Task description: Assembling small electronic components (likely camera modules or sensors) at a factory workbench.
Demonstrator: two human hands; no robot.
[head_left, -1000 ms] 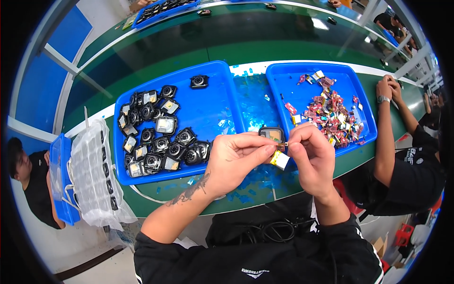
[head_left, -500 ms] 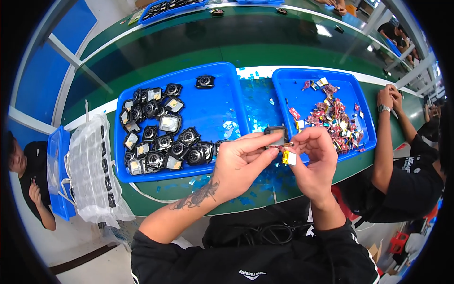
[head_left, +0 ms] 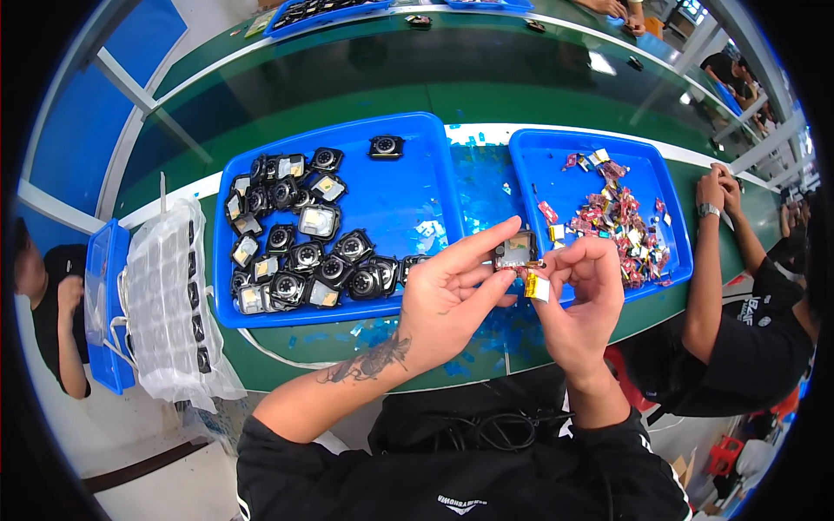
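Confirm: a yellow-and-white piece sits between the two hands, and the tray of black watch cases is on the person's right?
Wrong side: the head view shows that tray on the person's left. The piece does sit between left hand and right hand.

Head-worn fisheye, looking down
From above the wearer's chest, it faces forward over both hands [head_left: 452, 295] at close range, the counter [head_left: 269, 373] bending toward the rim.
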